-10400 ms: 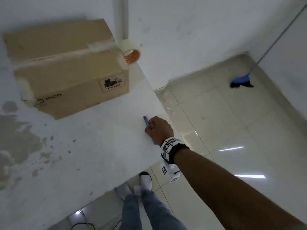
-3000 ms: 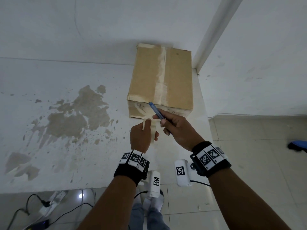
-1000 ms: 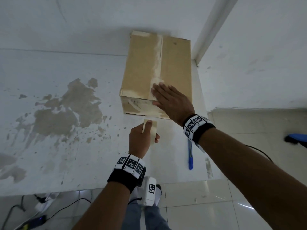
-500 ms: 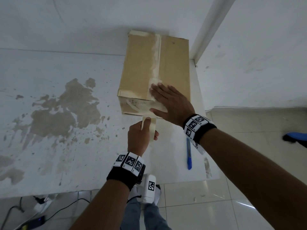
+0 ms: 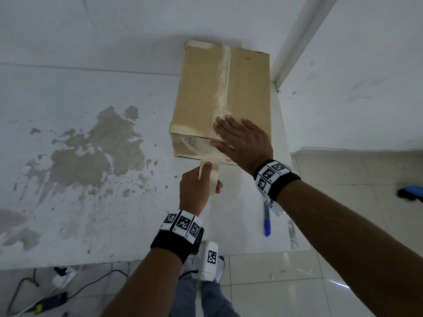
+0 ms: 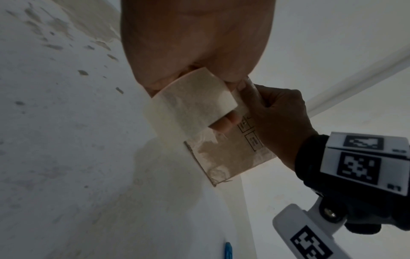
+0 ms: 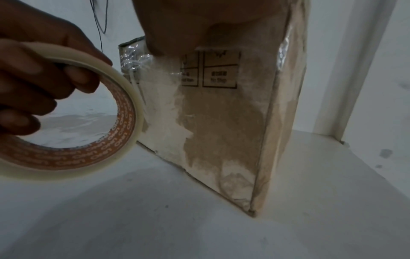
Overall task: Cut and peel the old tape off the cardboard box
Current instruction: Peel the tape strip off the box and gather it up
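Observation:
A brown cardboard box [image 5: 201, 94] stands on the white table [image 5: 91, 88] against the wall. Old pale tape [image 5: 223, 74] runs down its top seam and over the front face [image 7: 164, 108]. My right hand [image 5: 242, 138] lies flat and open on the box's near top edge, with the thumb over the front face. My left hand [image 5: 207, 177] grips a roll of tape [image 5: 211, 179] just in front of the box's lower front edge, fingers through the core [image 7: 88, 113]. A blue cutter [image 5: 266, 221] lies on the table under my right forearm, with no hand on it.
A white wall corner post [image 5: 295, 37] rises right of the box. The table's front edge [image 5: 137, 259] is close to my body, with cables and a power strip [image 5: 45, 300] on the tiled floor below. A blue broom head [image 5: 412, 193] lies at far right.
My left hand has brought the roll closer to the box's front face. My right hand, which earlier held the cutter, stays pressed flat on the box, and the cutter lies on the table.

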`<action>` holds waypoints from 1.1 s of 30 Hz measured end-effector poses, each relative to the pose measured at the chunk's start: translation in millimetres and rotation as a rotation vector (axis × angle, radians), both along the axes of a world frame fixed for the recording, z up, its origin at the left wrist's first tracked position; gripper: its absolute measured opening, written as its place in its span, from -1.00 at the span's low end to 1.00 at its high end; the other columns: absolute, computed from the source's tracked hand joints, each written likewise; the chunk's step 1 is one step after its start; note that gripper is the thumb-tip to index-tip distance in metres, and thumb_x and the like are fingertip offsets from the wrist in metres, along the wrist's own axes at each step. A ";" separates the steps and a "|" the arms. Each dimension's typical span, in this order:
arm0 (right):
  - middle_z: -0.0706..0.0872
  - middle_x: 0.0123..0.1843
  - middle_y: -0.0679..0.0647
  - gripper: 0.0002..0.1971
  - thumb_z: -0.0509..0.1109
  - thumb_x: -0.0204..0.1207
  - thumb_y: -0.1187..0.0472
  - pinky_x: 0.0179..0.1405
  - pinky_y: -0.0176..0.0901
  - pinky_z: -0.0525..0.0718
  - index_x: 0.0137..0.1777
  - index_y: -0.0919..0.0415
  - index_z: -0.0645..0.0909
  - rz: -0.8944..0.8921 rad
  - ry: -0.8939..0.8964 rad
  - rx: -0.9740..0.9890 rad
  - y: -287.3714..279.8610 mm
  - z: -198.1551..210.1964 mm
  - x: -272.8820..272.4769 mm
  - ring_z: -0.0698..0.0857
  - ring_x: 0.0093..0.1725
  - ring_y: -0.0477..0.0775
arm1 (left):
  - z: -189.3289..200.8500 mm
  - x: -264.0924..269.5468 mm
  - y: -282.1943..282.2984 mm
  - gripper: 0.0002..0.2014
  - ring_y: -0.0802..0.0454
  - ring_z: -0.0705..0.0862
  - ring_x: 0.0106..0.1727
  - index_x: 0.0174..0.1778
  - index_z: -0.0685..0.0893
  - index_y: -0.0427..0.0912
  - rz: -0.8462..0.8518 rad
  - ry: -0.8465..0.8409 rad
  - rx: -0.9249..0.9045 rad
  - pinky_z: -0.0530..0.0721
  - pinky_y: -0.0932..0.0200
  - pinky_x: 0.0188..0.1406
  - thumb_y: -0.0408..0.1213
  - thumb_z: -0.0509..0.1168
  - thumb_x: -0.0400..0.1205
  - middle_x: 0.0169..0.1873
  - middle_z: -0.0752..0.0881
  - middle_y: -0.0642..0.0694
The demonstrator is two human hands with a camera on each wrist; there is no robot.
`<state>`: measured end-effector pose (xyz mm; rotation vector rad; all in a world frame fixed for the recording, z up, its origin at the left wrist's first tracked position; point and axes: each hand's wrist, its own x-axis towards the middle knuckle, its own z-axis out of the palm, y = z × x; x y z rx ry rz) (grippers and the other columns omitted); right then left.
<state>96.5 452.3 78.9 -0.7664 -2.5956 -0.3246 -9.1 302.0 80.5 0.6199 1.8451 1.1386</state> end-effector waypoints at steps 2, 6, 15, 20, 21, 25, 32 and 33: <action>0.68 0.50 0.01 -0.47 0.25 0.71 -0.18 0.41 0.09 0.65 0.53 0.12 0.60 0.000 -0.035 -0.003 0.8 0.4 1.8 0.64 0.51 0.05 | 2.2 -0.5 1.6 -0.39 0.19 0.74 -0.49 -0.49 0.79 -0.22 0.001 -0.007 0.005 0.66 0.17 -0.17 -0.05 0.11 0.81 -0.56 0.82 -0.06; 0.65 0.53 0.00 -0.46 0.30 0.69 -0.18 0.47 0.12 0.60 0.55 0.11 0.57 -0.005 -0.023 -0.088 -3.4 6.4 2.6 0.61 0.54 0.04 | 5.8 -0.9 2.3 -0.40 0.22 0.73 -0.50 -0.48 0.78 -0.22 0.001 0.000 0.015 0.59 0.21 -0.22 -0.07 0.11 0.81 -0.58 0.80 -0.02; 0.67 0.49 -0.09 -0.42 0.20 0.66 -0.34 0.48 -0.01 0.51 0.46 0.05 0.60 -0.132 0.008 -0.221 -11.4 18.8 -9.0 0.63 0.47 -0.01 | 6.1 0.2 1.1 -0.42 0.12 0.76 -0.48 -0.48 0.77 -0.22 0.007 -0.028 0.016 0.65 0.18 -0.20 -0.10 0.12 0.81 -0.56 0.81 -0.05; 0.65 0.50 0.01 -0.36 0.42 0.54 -0.26 0.42 0.02 0.54 0.49 0.14 0.57 -0.086 -0.050 -0.132 -8.2 14.9 -5.7 0.63 0.45 0.08 | 6.2 -1.9 3.5 -0.43 0.18 0.74 -0.53 -0.44 0.79 -0.26 0.025 -0.040 0.003 0.59 0.21 -0.23 -0.10 0.13 0.81 -0.55 0.82 -0.06; 0.60 0.53 0.03 -0.28 0.49 0.46 -0.22 0.45 0.03 0.52 0.54 0.14 0.51 -0.068 -0.119 -0.122 -7.7 16.0 -4.0 0.60 0.48 0.11 | 6.8 -2.1 4.1 -0.43 0.19 0.74 -0.53 -0.44 0.80 -0.25 0.027 -0.037 0.001 0.59 0.21 -0.24 -0.09 0.13 0.81 -0.54 0.83 -0.07; 0.54 0.55 0.03 -0.20 0.50 0.43 -0.26 0.48 0.03 0.49 0.58 0.14 0.42 -0.063 -0.182 -0.155 -8.0 21.4 -0.6 0.54 0.51 0.12 | 8.8 -2.3 6.9 -0.44 0.19 0.73 -0.54 -0.39 0.80 -0.31 0.041 -0.044 0.014 0.60 0.25 -0.28 -0.10 0.13 0.81 -0.56 0.81 -0.06; 0.62 0.45 -0.11 -0.40 0.19 0.62 -0.39 0.43 -0.10 0.45 0.42 0.04 0.55 -0.118 -0.049 -0.245 -15.2 29.1 -7.7 0.58 0.44 -0.01 | 13.3 -4.2 4.5 -0.44 0.09 0.77 -0.49 -0.52 0.76 -0.15 0.058 -0.040 0.041 0.73 0.15 -0.19 -0.12 0.14 0.80 -0.56 0.82 -0.06; 0.62 0.44 -0.11 -0.41 0.19 0.63 -0.38 0.42 -0.10 0.45 0.41 0.05 0.55 -0.120 -0.044 -0.243 -14.8 28.5 -8.2 0.59 0.43 -0.01 | 14.4 -4.2 4.3 -0.43 0.11 0.76 -0.50 -0.50 0.76 -0.18 0.051 -0.037 0.040 0.70 0.19 -0.23 -0.12 0.14 0.80 -0.57 0.81 -0.06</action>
